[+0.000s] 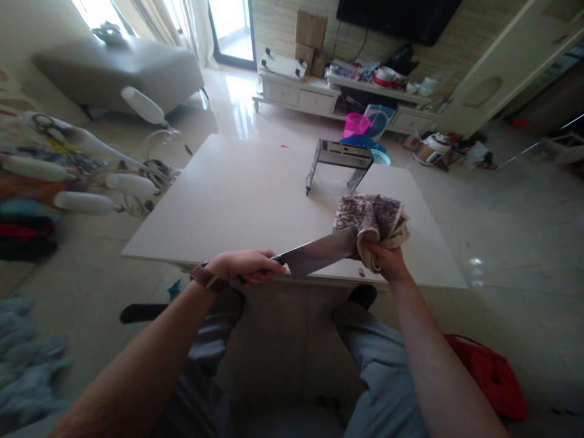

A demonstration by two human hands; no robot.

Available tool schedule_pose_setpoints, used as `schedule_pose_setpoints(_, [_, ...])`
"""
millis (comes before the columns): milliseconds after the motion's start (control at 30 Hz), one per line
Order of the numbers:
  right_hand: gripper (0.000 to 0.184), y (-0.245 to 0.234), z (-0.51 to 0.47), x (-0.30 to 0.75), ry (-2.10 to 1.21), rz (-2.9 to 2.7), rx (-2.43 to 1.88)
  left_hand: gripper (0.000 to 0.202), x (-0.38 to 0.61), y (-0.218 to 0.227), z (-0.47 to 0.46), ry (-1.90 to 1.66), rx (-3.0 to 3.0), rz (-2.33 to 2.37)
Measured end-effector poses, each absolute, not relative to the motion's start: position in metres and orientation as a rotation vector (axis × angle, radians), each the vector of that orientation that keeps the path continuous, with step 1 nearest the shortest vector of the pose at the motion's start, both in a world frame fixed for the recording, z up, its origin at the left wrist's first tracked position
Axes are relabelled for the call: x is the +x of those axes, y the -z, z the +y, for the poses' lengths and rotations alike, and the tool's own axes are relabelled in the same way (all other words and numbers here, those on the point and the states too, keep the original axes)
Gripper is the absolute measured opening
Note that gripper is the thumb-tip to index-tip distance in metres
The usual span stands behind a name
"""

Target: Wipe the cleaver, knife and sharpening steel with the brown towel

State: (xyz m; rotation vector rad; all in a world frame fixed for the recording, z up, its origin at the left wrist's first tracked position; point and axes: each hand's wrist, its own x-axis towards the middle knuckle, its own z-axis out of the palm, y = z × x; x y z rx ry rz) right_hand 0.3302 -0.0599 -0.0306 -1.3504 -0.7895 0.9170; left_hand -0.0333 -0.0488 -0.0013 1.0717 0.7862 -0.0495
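At the desk (246, 201), the left hand (249, 266) clasps a knife (319, 250) while the right hand (387, 260) pinches a cloth (376, 216) at its far end, wiping seemingly unfinished.

Cleaver (319, 252) left of cloth (376, 214); rack (344, 153) behind, on table (237, 201).
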Motion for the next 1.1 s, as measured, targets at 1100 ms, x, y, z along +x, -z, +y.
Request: schedule_pose_setpoints(1100, [0.022, -0.013, -0.064, 0.265, -1.462, -0.455, -0.724, 0.030, 0.029, -0.014, -0.063, -0.544, 0.563, 0.424])
